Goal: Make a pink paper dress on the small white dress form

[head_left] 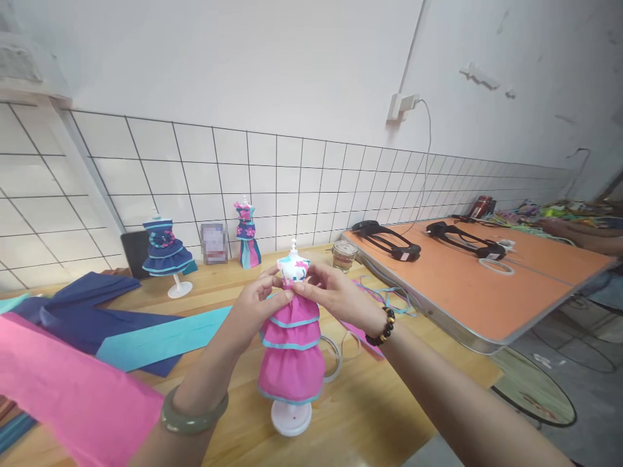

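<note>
A small mannequin on a white stand [291, 417] wears a tiered pink paper dress [292, 353] with teal trim and a white patterned top. My left hand [256, 305] pinches the dress at the waist from the left. From the right, my right hand [333, 295] pinches the same spot, fingers closed on the fabric. A green bangle circles my left wrist and a dark bead bracelet [382, 327] my right.
Pink [73, 395], teal [160, 340] and navy [82, 305] paper sheets lie on the wooden table at left. Two dressed mannequins [165, 250] [247, 235] stand by the wire grid. A glass jar [344, 255], loose ribbons [384, 295], a tape roll [333, 357], and an orange table [467, 279] with black straps sit right.
</note>
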A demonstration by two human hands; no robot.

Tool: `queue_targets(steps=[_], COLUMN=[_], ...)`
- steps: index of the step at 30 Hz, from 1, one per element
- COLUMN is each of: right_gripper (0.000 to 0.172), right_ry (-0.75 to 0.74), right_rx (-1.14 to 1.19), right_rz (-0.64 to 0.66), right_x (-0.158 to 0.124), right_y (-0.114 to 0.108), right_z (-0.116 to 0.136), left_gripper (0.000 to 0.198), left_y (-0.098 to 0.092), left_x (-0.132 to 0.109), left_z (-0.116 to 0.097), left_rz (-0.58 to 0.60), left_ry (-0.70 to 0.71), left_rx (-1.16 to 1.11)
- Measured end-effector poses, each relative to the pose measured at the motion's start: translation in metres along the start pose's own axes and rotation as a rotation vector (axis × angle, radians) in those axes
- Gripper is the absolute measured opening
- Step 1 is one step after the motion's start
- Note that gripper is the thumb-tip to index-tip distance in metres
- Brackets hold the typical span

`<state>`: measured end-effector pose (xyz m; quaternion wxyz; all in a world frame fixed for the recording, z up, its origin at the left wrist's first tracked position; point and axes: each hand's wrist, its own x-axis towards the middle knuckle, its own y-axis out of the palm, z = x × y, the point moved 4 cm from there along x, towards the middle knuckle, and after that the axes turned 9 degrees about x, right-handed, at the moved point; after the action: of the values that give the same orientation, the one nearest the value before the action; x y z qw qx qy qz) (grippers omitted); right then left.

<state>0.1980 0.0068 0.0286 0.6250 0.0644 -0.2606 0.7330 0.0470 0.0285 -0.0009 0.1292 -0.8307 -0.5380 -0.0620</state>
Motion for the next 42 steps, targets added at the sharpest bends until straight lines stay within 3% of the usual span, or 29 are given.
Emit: queue_targets(steps=[6,10,12,16,20,32,37,42], right_gripper=[0.054,0.048,0.041,0.027,0.014,0.020,0.017,0.019], right_ry=[-0.039,-0.062,-0.180,-0.491,-0.653,-0.763,-0.781,-0.719], right_rx=[-0.052,-0.075,-0.174,-0.507,-0.748,-0.794,-0.765,-0.617], right_rz=[-0.276,-0.329,-0.319,-0.160,-0.173,-0.058,-0.087,-0.186], right_x=[-0.027,-0.039,-0.045,-0.060,-0.064,-0.064,-0.067,-0.072], right_y=[0.006,0.005,0.007,0.029,0.045,0.056,0.055,0.037], right_z=[-0.018,-0.023,-0.014,0.009,0.019,0.014,0.015,0.013], left_gripper=[0.022,0.026,0.026,0.025,0.022,0.020,0.019,0.022], left_y=[-0.001,-0.003,-0.005,-0.009,-0.008,-0.005,-0.007,-0.013], left_x=[-0.002,0.000,0.001,0.003,0.003,0.002,0.003,0.003], left_z=[0.002,0.007,0.009,0.016,0.020,0.018,0.017,0.014], left_rz=[-0.115,-0.163,-0.199,-0.276,-0.297,-0.274,-0.279,-0.281], left_ry=[-0.106,-0.147,-0.152,-0.178,-0.189,-0.212,-0.206,-0.247], left_rx=[-0.059,-0.093,-0.118,-0.148,-0.160,-0.212,-0.215,-0.251])
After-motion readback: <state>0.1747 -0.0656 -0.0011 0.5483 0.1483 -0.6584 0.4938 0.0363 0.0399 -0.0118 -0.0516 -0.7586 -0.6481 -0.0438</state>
